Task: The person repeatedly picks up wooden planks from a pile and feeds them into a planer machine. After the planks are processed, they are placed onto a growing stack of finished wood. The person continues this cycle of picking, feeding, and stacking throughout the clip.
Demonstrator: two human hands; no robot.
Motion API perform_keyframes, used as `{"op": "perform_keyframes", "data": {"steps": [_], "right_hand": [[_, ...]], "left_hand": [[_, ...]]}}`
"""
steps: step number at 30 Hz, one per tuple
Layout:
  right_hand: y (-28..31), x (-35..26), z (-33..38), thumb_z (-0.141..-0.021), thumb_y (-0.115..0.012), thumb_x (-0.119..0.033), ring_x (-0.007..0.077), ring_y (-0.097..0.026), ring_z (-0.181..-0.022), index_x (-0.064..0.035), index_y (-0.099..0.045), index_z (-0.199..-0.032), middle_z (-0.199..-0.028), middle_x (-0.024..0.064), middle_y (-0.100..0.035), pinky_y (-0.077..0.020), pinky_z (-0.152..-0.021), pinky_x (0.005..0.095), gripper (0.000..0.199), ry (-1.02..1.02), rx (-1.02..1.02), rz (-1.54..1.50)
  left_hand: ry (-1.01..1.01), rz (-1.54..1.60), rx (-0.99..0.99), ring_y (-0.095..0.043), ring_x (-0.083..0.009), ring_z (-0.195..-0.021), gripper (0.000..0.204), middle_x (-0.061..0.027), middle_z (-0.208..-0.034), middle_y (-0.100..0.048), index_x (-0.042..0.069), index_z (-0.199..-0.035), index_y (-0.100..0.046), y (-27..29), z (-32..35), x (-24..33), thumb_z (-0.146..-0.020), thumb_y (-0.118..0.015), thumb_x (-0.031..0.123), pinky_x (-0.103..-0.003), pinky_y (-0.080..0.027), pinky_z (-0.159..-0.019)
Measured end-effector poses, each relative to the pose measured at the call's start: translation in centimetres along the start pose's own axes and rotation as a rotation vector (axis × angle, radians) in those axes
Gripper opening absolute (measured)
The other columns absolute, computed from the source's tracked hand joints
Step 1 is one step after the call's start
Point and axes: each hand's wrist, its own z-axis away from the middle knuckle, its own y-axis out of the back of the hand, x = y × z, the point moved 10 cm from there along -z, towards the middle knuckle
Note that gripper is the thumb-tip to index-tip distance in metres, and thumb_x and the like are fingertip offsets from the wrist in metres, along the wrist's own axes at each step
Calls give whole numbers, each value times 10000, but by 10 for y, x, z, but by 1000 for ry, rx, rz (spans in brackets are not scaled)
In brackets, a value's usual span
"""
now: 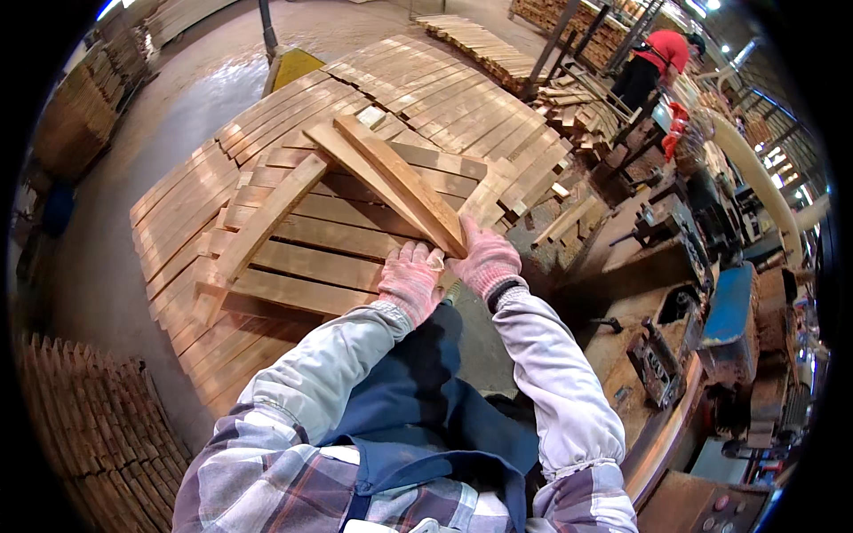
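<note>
Both my hands wear pinkish work gloves. My right hand (487, 259) is closed on the near end of a wooden board (404, 182), which slants away to the far left. A second, paler board (369, 182) lies alongside it on the left, and I cannot tell whether the hand grips that one too. My left hand (411, 277) rests beside the boards' near ends, fingers stretched over the ends of the wooden slats (315, 253). Another board (271, 226) lies slanted across these slats on the left.
Stacked wooden planks (444, 98) spread beneath and beyond the slats. At right stands a workbench with dark metal machinery (657, 364) and a blue machine part (729, 306). A bundle of wooden sticks (98, 426) stands lower left. A person in red (666, 51) bends at far right.
</note>
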Motion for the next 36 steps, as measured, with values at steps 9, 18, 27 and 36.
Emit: {"op": "perform_keyframes", "data": {"steps": [9,18,27,36], "right_hand": [[-43,137,259,-743,-838,-359,278,-698,-1064,-151,-494,-1539,-1279,177,-699,-525,-950,345,892,-341,282,-959],[-54,267,673,-795,-850,-162,401,-532,-1344,-85,-402,-1584,-1441,244,-561,-423,-1145,475,911,-1029,981,-235],[-28,401,580,-886,-775,-376,404,-555,-1330,-130,-405,-1579,-1456,262,-553,-455,-1111,468,823,-1207,955,-208],[-98,218,699,-790,-836,-227,405,-628,-1109,-201,-378,-1609,-1184,220,-671,-498,-972,519,938,-1226,622,-48]], "left_hand": [[173,308,-41,-661,-338,-1023,450,-163,-1103,-701,74,-1140,-689,4,-5,-20,-790,-801,335,-426,-552,-929],[325,-305,112,-523,-391,-1354,989,-213,-1501,-521,240,-1649,-271,101,-9,-243,-798,-770,314,-484,-482,-1088],[422,-458,-85,-365,-383,-1484,1031,-274,-1565,-420,9,-1582,-355,57,7,-316,-816,-792,543,-404,-304,-1238],[368,-190,-38,-573,-400,-1312,910,-321,-1422,-569,-61,-1445,-513,48,-12,-385,-795,-793,510,-449,-465,-1092]]}}
